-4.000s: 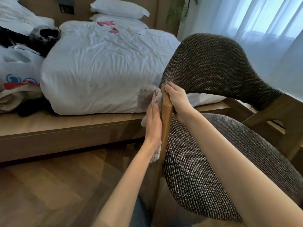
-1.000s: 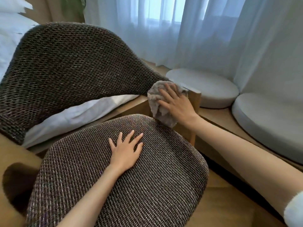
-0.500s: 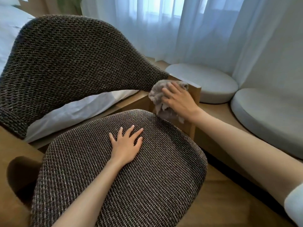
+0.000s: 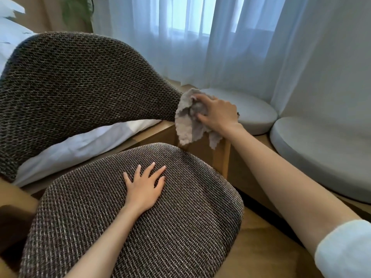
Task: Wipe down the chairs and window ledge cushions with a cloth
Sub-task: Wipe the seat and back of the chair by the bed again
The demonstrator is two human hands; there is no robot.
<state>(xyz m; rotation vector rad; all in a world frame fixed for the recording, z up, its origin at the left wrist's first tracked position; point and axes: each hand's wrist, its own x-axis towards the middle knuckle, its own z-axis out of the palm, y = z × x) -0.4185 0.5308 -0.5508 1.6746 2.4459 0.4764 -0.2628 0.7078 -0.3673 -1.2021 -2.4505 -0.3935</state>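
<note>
So we've got our right hand [image 4: 217,114] bunching the cloth [image 4: 188,121] against the far right tip of the chair back [image 4: 80,87], just above the wooden arm post [image 4: 219,155]. Fingers are curled over the cloth and the thumb pinches it in. Our left hand [image 4: 143,190] lies flat on the chair seat [image 4: 140,227], fingers spread, holding nothing, probably just steadying things. The round cushions [image 4: 255,113] sit on the ledge right of the chair, and the cloth isn't on them yet.

What we'd worry about: the cloth is wadded up with loose tails dangling, so only a small patch really wipes and we could miss bits of the post. That coarse weave might also snag the fluffy cloth and leave lint. And reaching across to the cushions, those tails could drag the curtain [image 4: 220,47] behind the chair
</note>
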